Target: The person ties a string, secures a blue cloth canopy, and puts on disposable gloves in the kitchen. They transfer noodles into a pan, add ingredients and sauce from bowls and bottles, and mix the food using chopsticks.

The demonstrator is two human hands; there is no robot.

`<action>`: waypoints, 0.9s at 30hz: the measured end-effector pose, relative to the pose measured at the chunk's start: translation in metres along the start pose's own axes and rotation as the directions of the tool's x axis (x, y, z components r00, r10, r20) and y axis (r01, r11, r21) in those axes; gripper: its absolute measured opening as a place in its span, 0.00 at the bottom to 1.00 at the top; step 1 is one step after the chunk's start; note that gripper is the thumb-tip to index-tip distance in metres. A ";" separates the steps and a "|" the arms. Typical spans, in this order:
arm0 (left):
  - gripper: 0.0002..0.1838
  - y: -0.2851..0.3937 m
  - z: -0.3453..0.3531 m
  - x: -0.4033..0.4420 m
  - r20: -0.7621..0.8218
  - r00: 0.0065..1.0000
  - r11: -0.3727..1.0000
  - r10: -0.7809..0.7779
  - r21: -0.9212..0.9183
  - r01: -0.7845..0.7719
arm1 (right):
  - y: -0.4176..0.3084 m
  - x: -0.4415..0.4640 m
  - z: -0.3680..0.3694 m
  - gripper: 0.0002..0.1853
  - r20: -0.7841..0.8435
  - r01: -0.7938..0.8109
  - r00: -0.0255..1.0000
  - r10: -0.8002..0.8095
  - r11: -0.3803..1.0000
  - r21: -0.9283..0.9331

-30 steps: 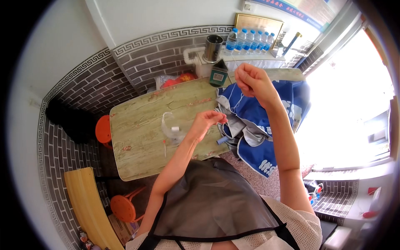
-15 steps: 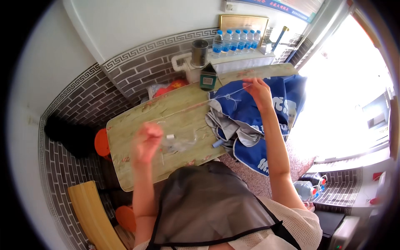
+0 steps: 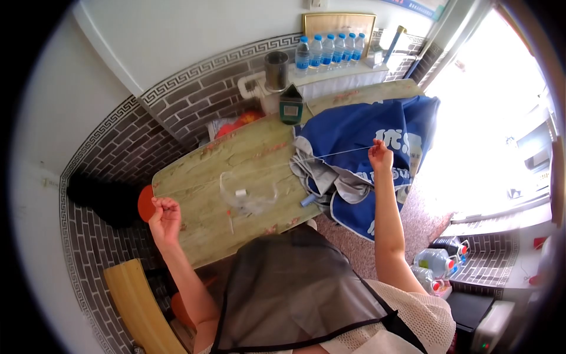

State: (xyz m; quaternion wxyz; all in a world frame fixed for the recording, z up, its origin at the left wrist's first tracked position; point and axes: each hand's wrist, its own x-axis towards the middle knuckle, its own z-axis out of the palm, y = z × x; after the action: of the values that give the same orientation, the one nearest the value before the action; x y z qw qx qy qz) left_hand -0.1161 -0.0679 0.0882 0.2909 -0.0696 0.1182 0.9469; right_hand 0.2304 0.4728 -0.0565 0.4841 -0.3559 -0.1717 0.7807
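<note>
In the head view, the right hand (image 3: 382, 157) is raised over a blue cloth with white lettering and grey lining (image 3: 348, 127), thumb and fingertips pinched together on a thin white thread (image 3: 342, 153). The left hand (image 3: 166, 220) is well apart from it, beyond the left end of the pale green wood-patterned table (image 3: 253, 144), its thumb and forefinger closed together; whether the thread is clamped between them cannot be told. The thread leaves the right fingertips and runs taut over the cloth toward the left hand's side, fading against the tabletop. Both arms reach forward and are spread wide, the right forearm almost upright in the view, the left slanting outward, its fingers loosely curled. On the table between the hands lie a crumpled clear plastic bag (image 3: 259, 205), a small white cylinder (image 3: 240, 193) and a slim pale stick with an orange tip (image 3: 230, 222). A small light-blue cylinder (image 3: 307, 200) lies beside the cloth's grey folds. A dark green box with a pale label (image 3: 291, 108) stands near the table's far edge.
</note>
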 end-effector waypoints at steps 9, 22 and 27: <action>0.04 -0.088 -0.005 -0.009 0.007 0.994 0.537 -0.111 0.842 0.054 | 0.011 -0.054 0.018 0.27 0.462 0.108 0.750 -0.472 -0.603 -0.791; 0.06 -0.197 0.019 -0.015 0.085 0.924 -0.119 -0.374 0.983 -0.139 | 0.086 -0.207 0.144 0.10 0.797 0.646 0.388 0.463 0.481 -0.593; 0.06 -0.198 -0.004 -0.010 -0.033 0.885 0.137 -0.464 0.985 0.108 | 0.080 -0.214 0.145 0.09 0.765 0.634 0.463 0.448 0.436 -0.639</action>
State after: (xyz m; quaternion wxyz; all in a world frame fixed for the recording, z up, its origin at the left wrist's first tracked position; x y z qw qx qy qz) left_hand 0.0050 0.0849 0.0497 0.4589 0.2424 0.6274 0.5805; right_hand 0.1345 0.2582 0.0780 0.1045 -0.0819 -0.8000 0.5851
